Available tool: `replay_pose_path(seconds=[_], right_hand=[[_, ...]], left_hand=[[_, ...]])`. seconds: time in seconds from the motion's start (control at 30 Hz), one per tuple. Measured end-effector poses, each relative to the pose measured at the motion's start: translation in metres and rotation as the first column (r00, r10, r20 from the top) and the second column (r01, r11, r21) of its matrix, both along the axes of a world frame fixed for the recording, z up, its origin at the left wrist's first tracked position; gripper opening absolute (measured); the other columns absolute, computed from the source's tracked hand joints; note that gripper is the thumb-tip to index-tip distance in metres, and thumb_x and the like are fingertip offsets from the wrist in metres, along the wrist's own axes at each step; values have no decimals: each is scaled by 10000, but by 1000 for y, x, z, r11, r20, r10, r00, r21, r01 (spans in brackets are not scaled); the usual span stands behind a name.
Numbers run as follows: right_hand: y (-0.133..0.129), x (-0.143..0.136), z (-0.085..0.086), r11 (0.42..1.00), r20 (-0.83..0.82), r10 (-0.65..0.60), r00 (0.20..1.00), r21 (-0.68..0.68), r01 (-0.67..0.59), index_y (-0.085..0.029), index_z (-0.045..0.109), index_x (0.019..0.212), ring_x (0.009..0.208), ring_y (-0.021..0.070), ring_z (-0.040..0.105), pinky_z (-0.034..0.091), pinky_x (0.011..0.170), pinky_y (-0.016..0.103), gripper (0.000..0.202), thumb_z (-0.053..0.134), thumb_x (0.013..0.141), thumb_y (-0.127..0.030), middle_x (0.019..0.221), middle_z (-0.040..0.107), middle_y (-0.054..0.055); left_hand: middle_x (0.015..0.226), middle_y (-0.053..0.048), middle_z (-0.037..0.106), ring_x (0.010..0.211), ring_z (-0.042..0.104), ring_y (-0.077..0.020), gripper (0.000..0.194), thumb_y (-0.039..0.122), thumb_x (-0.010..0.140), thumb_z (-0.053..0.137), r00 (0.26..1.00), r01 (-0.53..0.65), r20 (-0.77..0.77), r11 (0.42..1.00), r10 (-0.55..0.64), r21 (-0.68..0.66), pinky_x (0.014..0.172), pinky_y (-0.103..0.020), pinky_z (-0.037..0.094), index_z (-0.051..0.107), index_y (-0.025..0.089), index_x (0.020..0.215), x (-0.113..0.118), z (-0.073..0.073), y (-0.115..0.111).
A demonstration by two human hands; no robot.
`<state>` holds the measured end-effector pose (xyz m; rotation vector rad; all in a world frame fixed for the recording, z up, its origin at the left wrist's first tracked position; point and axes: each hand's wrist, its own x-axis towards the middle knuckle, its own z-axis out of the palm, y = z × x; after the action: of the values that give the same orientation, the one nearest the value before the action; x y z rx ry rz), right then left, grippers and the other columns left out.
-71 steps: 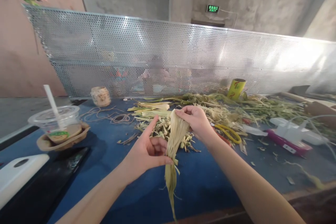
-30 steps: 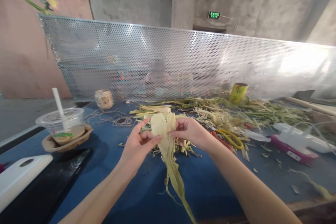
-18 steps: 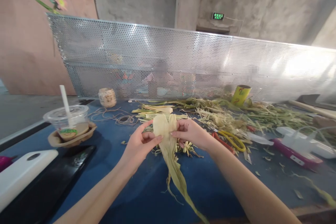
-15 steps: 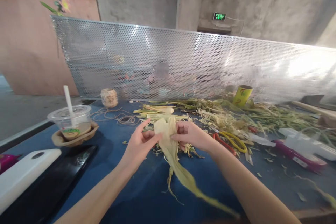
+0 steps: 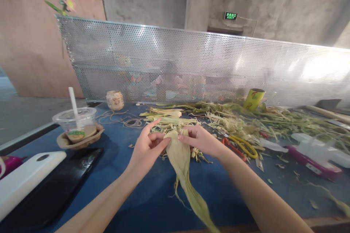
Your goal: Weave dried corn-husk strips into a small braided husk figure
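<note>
A long pale green corn husk (image 5: 179,156) hangs between my hands and tapers down toward the table's near edge. My left hand (image 5: 150,143) pinches its upper left corner between thumb and fingers, the index finger raised. On the upper right side, my right hand (image 5: 198,140) grips the husk with thumb and fingertips. Thin, curled fibres dangle behind the husk. Just beyond my hands lie flat husk strips (image 5: 166,113) and a wide pile of shredded husks (image 5: 232,122).
On the blue table (image 5: 131,196), a plastic cup (image 5: 76,123), white power bank (image 5: 30,178) and black tablet (image 5: 57,189) stand left. Twine (image 5: 123,118) and a wrapped jar (image 5: 115,100) are behind. Yellow-handled scissors (image 5: 244,147), red-handled pliers (image 5: 233,149) and a glue gun (image 5: 313,164) lie right.
The husk has been spread wider and flatter between my fingers. Its tail has swung left and down toward me. My hands have stayed nearly in place, and the view has shifted slightly.
</note>
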<state>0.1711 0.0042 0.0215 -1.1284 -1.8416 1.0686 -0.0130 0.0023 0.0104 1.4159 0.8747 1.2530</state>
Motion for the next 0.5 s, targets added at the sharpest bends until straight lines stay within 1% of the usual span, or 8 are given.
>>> replay_pose_path(seconds=[0.1,0.23,0.3,0.33,0.4,0.43,0.47,0.5], right_hand=[[1,2,-1,999,-43,27,999,-35,-29,-177,476,627,483,78,455,374,463,212,338,654,711,-452,545,467,-49],[4,2,-1,997,-102,-36,994,-70,29,-171,488,607,443,72,473,380,445,211,325,708,657,-404,516,502,-52],[7,5,-1,996,-139,-70,988,-70,60,-166,502,606,428,67,466,379,432,210,331,731,626,-403,513,518,-49],[9,9,-1,993,-158,-105,982,-63,96,-162,512,607,429,67,465,377,427,209,338,741,610,-412,512,525,-45],[14,20,0,974,-213,-224,951,-31,223,-157,530,617,448,72,479,379,428,207,359,751,585,-438,522,544,-33],[16,27,2,958,-242,-284,928,-20,288,-154,542,629,464,77,491,385,435,210,369,757,572,-448,526,550,-25],[17,36,3,938,-286,-337,897,-23,345,-154,537,615,454,74,481,382,430,211,389,768,547,-460,512,533,-29],[18,46,6,927,-311,-366,877,-43,372,-156,528,603,446,71,472,378,422,212,404,778,526,-464,509,522,-32]], left_hand=[[599,59,565,509,506,-102,714,300,687,695,999,-31,-9,999,32,22,531,-228,400,361,162,1302,0,-1,1],[615,51,569,567,519,-116,751,316,694,690,998,-59,-15,997,59,53,569,-235,406,328,169,1336,2,-6,4],[622,51,554,578,516,-116,737,319,701,681,995,-102,-11,993,103,64,587,-244,413,344,165,1338,-1,-8,8],[625,50,544,576,509,-113,721,318,703,677,989,-149,-4,986,149,70,589,-245,413,365,157,1332,-4,-8,11],[619,49,528,568,491,-104,701,313,691,683,953,-303,42,949,300,91,582,-241,403,417,126,1311,-13,-6,19],[609,53,519,566,486,-103,732,317,692,682,930,-363,89,927,356,89,571,-236,393,391,123,1335,-18,-5,24],[588,62,508,555,481,-101,778,320,682,691,913,-397,141,914,384,81,561,-232,383,357,123,1357,-22,-4,28],[571,67,501,541,471,-96,793,314,670,701,898,-417,183,906,399,69,556,-230,377,359,117,1357,-26,-3,32]])
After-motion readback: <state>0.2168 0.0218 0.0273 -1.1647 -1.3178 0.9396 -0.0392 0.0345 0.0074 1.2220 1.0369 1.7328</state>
